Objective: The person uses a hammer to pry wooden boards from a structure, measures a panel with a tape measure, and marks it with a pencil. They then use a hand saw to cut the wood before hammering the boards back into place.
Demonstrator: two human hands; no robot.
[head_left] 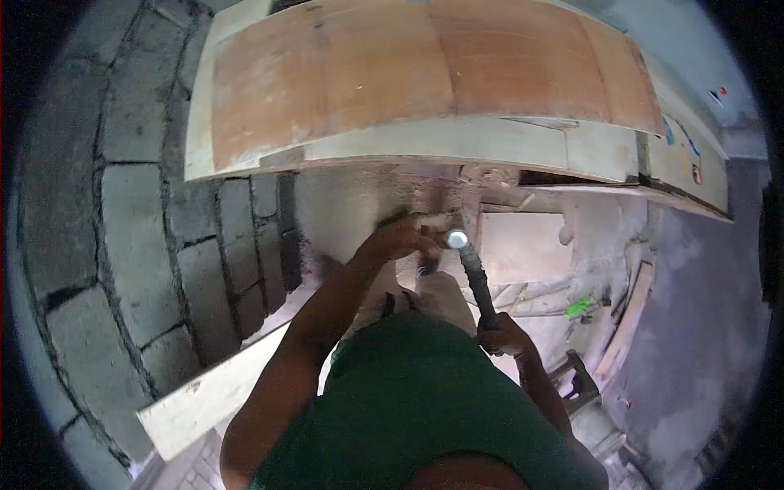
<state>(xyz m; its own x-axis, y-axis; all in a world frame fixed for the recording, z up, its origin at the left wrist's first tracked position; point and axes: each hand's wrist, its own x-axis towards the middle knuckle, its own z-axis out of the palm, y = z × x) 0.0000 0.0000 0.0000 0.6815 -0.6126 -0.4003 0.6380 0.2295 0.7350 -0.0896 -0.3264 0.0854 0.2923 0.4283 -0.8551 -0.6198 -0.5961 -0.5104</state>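
Head view: a person in a green shirt (425, 400) is standing right before me, looking down at their own two hands; the right hand (505, 336) is holding a hammer (476, 282) low on its dark handle, that grip closing firmly around it; the hammer is slanting up and leftward in front of the body, its shiny round face (456, 238) showing just beside the left hand (400, 241); that left grip is curling its fingers, though I can't tell whether it is pinching anything; beyond both hands a desk (384, 73) with a brown top is stretching across; below its edge a pale flat board (523, 245) is lying; on the left a block wall (135, 237) is rising, a long pale plank (212, 388) lying near it; off to the right a small bright green thing (578, 307) is lying.
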